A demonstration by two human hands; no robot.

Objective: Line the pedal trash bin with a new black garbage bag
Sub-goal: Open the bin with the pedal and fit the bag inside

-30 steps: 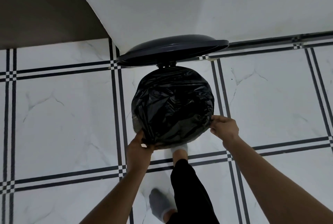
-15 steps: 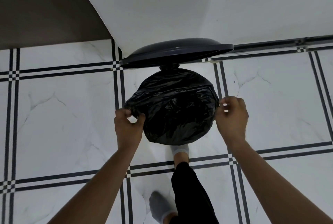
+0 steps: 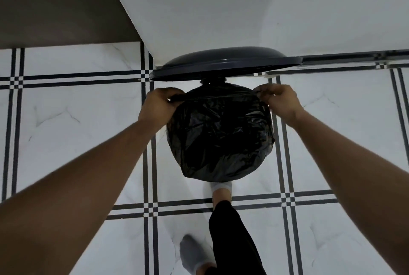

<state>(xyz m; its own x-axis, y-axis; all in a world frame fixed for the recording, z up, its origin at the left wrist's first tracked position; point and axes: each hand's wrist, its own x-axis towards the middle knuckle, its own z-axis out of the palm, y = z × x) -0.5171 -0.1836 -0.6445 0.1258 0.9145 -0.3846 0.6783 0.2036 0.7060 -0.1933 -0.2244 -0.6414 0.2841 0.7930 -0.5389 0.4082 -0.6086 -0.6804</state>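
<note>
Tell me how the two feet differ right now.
The foot in the white sock is forward, its toes hidden under the bagged bin; the foot in the grey sock is back on the open tiled floor. One sock is white, the other grey. Neither wears a shoe.

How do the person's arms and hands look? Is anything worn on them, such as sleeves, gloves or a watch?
Both arms are bare from the frame's edge to the wrist: no sleeves show. The left hand and right hand wear no gloves, and no watch, bracelet or ring is visible. The fingers are bare too.
</note>
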